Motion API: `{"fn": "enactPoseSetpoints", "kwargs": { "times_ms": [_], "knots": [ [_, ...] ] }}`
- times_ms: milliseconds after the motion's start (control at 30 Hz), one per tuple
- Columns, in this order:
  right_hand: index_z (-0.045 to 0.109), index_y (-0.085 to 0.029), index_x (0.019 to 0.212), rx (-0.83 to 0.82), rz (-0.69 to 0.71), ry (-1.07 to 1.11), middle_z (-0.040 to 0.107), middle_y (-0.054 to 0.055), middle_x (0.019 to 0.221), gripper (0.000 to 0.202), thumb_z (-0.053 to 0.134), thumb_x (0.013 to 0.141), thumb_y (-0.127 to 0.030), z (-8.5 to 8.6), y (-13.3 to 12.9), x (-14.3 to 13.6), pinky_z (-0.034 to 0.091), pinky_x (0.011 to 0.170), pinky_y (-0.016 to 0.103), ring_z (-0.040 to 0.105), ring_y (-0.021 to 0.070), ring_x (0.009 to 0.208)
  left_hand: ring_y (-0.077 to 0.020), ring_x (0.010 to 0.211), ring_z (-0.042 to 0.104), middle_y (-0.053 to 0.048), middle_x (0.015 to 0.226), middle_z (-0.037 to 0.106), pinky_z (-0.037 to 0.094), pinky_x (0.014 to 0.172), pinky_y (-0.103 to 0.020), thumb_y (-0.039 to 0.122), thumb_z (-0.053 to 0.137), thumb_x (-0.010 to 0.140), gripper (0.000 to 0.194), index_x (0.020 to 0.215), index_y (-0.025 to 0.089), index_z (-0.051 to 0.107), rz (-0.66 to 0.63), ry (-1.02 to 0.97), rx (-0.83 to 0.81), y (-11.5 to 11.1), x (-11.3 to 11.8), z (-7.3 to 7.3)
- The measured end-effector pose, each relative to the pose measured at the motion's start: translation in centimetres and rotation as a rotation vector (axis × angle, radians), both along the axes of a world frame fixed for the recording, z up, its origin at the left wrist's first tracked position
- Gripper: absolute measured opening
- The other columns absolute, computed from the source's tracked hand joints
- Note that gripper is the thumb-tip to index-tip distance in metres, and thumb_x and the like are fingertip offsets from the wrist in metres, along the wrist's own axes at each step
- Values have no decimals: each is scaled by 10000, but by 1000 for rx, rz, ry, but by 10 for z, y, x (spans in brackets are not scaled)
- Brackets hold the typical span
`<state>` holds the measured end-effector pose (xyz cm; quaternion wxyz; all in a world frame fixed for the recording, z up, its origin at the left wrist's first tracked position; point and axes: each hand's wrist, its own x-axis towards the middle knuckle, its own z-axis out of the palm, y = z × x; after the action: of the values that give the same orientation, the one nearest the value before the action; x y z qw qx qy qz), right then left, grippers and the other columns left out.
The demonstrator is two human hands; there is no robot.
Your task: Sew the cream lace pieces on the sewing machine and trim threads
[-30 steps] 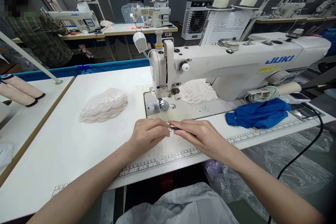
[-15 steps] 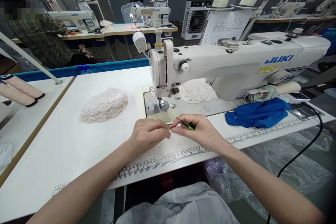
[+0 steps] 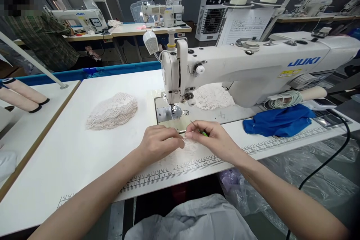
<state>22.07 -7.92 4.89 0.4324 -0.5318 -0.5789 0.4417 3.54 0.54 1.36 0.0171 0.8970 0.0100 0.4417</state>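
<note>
My left hand (image 3: 161, 143) is closed in a pinch on the edge of a white lace piece (image 3: 188, 151), which hangs low over the table just in front of the needle plate. Close beside it, my right hand (image 3: 210, 135) has small green-handled thread snips (image 3: 203, 132) tucked in its palm, the dark tip poking up past the fingers. Its thumb and forefinger meet at the same lace edge. Much of the lace is hidden by my hands. Beyond them stands a white sewing machine (image 3: 239, 63), its needle above the metal plate (image 3: 168, 114).
A stack of scalloped lace pieces (image 3: 112, 112) lies on the left; more lace (image 3: 213, 97) rests under the machine arm. Blue cloth (image 3: 279, 120) sits at right, near a coil of cord (image 3: 285, 100). Thread cones (image 3: 25, 93) lie far left. A co-worker (image 3: 42, 41) is at another machine.
My right fingertips have shifted slightly away from the left ones, and the snips have turned a little in my palm. The view has moved slightly.
</note>
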Motion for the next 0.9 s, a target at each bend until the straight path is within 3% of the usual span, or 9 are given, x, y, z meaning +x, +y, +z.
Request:
{"fn": "enactPoseSetpoints", "kwargs": {
  "times_ms": [133, 300, 367, 467, 533, 633, 700, 800, 900],
  "knots": [
    [587, -188, 785, 46, -148, 46, 466, -39, 653, 290, 614, 856, -468, -2, 1, 4, 322, 524, 235, 356, 84, 549, -68, 554, 605, 15, 721, 697, 446, 553, -175, 103, 554, 888, 139, 783, 192, 574, -10, -3, -35, 0, 0, 1],
    [608, -180, 759, 148, -99, -143, 527, -13, 672, 302, 615, 860, -465, -6, -6, 4, 365, 545, 234, 437, 100, 601, -71, 576, 612, 12, 703, 676, 439, 544, -168, 72, 575, 870, 143, 775, 180, 575, -36, -5, -138, -1, 1, 1],
    [635, -188, 884, 244, -82, -205, 576, 3, 744, 272, 670, 823, -450, -11, -11, 2, 390, 548, 234, 477, 109, 623, -70, 579, 601, 11, 698, 663, 429, 528, -163, 56, 571, 863, 149, 776, 178, 576, -37, -10, -218, -3, 1, 2],
    [600, -210, 1111, 445, -77, -394, 617, 59, 970, 413, 740, 770, -396, -22, -16, -1, 427, 558, 235, 559, 139, 733, -75, 606, 602, 14, 680, 641, 441, 535, -160, 47, 573, 854, 144, 788, 175, 582, -57, -38, -365, -6, 2, 4],
    [589, -221, 1135, 532, -110, -484, 612, 79, 1050, 336, 683, 826, -314, -29, -16, -1, 444, 563, 234, 593, 152, 800, -72, 612, 596, 14, 690, 640, 461, 553, -160, 56, 584, 851, 128, 798, 172, 587, -55, -55, -451, -7, 2, 5],
    [636, -219, 1021, 588, -139, -380, 633, 69, 966, 142, 555, 905, -211, -32, -13, 0, 475, 620, 250, 610, 155, 819, -68, 616, 598, 16, 716, 655, 488, 575, -155, 81, 618, 843, 136, 943, 173, 620, -13, -71, -600, -9, 2, 5],
    [661, -212, 940, 547, -126, -277, 640, 63, 895, 122, 544, 920, -240, -28, -11, 2, 483, 659, 275, 604, 163, 798, -77, 631, 614, 8, 733, 677, 508, 589, -163, 125, 651, 842, 170, 1004, 177, 651, -9, -47, -711, -8, 3, 6],
    [649, -197, 802, 356, -174, -203, 605, 29, 750, 204, 581, 907, -359, -21, -9, 4, 443, 610, 271, 539, 144, 670, -83, 588, 592, -9, 715, 687, 483, 516, -168, 218, 660, 858, 63, 852, 176, 705, -35, 17, -886, -7, 4, 7],
    [603, -186, 705, 196, -248, -122, 495, -16, 628, 323, 624, 857, -470, -18, -7, 6, 369, 536, 245, 420, 109, 568, -79, 523, 525, -9, 651, 639, 416, 434, -173, 305, 634, 880, 181, 790, 163, 702, -37, 48, -1061, -5, 4, 8]
  ]
}}
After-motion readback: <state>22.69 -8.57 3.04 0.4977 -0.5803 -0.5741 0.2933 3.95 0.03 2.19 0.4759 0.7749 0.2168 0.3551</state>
